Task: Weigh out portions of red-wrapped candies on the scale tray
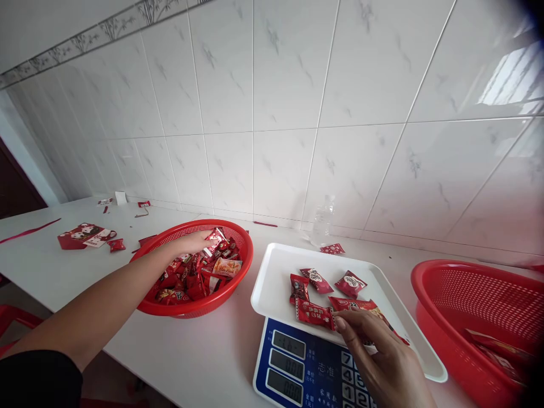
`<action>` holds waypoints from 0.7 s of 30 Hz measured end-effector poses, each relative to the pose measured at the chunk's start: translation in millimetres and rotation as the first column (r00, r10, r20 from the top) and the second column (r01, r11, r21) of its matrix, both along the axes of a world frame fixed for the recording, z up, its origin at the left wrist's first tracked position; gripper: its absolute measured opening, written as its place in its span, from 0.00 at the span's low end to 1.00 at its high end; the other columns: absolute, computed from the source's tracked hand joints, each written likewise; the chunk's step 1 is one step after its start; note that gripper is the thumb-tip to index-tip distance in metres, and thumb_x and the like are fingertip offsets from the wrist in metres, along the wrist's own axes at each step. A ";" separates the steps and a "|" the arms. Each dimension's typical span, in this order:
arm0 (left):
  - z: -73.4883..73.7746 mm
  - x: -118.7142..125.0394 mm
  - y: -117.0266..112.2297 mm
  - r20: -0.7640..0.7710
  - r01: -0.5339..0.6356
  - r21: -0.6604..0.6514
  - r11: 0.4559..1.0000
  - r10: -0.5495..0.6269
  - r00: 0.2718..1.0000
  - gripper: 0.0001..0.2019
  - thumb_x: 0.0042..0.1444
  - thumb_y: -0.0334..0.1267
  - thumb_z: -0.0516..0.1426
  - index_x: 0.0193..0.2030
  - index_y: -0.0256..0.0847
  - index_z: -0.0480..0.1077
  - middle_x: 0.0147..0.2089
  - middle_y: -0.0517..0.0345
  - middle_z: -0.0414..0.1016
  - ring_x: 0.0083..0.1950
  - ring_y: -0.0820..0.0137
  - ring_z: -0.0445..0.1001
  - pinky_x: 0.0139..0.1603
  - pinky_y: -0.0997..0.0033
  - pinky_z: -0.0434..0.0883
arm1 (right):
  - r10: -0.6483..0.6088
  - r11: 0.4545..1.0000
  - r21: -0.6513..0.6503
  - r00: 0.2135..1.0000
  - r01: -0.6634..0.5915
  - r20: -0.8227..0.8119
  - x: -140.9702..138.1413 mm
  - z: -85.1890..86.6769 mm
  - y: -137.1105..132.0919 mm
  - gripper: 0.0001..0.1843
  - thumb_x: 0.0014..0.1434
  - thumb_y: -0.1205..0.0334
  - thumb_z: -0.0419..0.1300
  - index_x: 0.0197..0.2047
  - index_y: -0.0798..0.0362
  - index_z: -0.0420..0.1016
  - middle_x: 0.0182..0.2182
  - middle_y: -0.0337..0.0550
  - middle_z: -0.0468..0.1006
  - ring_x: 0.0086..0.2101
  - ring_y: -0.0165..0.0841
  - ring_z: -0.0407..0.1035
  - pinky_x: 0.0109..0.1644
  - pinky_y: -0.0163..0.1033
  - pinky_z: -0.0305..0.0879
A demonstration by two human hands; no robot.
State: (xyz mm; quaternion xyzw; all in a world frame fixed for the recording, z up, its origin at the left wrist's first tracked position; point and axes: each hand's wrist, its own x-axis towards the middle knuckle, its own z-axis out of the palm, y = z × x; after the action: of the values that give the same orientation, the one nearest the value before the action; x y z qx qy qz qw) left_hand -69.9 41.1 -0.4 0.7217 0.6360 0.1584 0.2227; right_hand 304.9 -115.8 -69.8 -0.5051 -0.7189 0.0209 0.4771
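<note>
"Fingers first: your left hand (195,242) has them closed on a red-and-white packet (219,238), at the upper right of the heap in the left basket (244,269), left of the frame's centre."

"And your other hand?"

"Your right hand (382,352), at the lower right, pinches one end of a red lettered packet (314,313) between thumb and fingertip. That packet lies at the near edge of the white tray (276,283), just above the blue scale (325,351)."

"What crowds you there?"

"A small red packet (300,288) sits right behind it, two pink-red packets (317,279) (351,283) lie farther up, and a larger packet (351,304) runs partly out of sight behind your hand."

"How do you do this well?"

"Pinch lightly at the wrapper's end, I'd say; a hard squeeze in the middle might crush what's inside. With your left, take one packet at a time, and give it a small shake if a neighbour clings. I'd also hold your right wrist off the tray's rim and the keypad (348,375), since leaning there could upset the reading."

"Can you read the displays (287,369)?"

"Too dim to be sure."
</note>
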 end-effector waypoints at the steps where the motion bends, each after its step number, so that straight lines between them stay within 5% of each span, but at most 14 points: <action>1: 1.7 1.9 -1.2 0.026 -0.004 -0.008 1.000 0.004 1.000 0.24 0.57 0.58 0.51 0.49 0.40 0.70 0.50 0.53 0.76 0.43 0.63 0.76 0.38 0.69 0.72 | 0.003 1.000 -0.008 1.000 -0.003 0.000 0.2 -0.9 0.0 0.15 0.63 0.49 0.53 0.34 0.49 0.75 0.31 0.44 0.78 0.31 0.34 0.73 0.32 0.35 0.72; 6: 2.7 9.1 1.9 0.043 0.052 -0.060 0.997 -0.049 0.998 0.32 0.61 0.62 0.35 0.57 0.45 0.65 0.58 0.51 0.71 0.47 0.66 0.75 0.41 0.70 0.72 | 0.038 0.999 0.002 0.999 -0.038 -0.038 -1.1 -2.7 0.0 0.13 0.64 0.53 0.53 0.34 0.49 0.74 0.31 0.43 0.77 0.32 0.34 0.73 0.34 0.36 0.72; 12: -18.3 6.1 10.5 -0.259 0.065 -0.128 0.990 -0.097 0.961 0.17 0.52 0.51 0.55 0.43 0.43 0.71 0.47 0.49 0.78 0.46 0.58 0.75 0.45 0.64 0.70 | 0.005 0.999 -0.040 0.999 -0.007 -0.050 -2.5 0.9 -1.6 0.15 0.64 0.50 0.53 0.34 0.49 0.75 0.31 0.43 0.77 0.32 0.34 0.72 0.33 0.37 0.72; 17: -36.8 6.6 12.1 -0.380 0.037 -0.131 0.991 -0.085 0.921 0.23 0.49 0.48 0.59 0.51 0.42 0.66 0.45 0.47 0.77 0.42 0.57 0.75 0.40 0.63 0.70 | 0.032 0.999 -0.021 0.999 -0.033 -0.038 -1.0 -1.1 -1.6 0.14 0.64 0.52 0.52 0.35 0.49 0.74 0.31 0.43 0.77 0.31 0.34 0.72 0.32 0.36 0.72; 21: -47.0 7.2 11.9 -0.390 0.028 -0.053 0.998 -0.047 0.920 0.18 0.58 0.44 0.57 0.53 0.42 0.65 0.46 0.49 0.75 0.44 0.62 0.74 0.44 0.61 0.70 | 0.020 1.000 -0.002 0.999 -0.020 -0.039 -1.5 -1.9 -0.7 0.12 0.63 0.53 0.54 0.35 0.48 0.74 0.30 0.41 0.77 0.30 0.32 0.72 0.32 0.35 0.71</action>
State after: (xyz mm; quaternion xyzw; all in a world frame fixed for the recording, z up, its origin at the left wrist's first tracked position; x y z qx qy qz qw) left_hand -62.7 53.0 -47.3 0.7454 0.6572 -0.0079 0.1111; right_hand 303.4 -116.6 -71.6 -0.4982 -0.7144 0.0363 0.4900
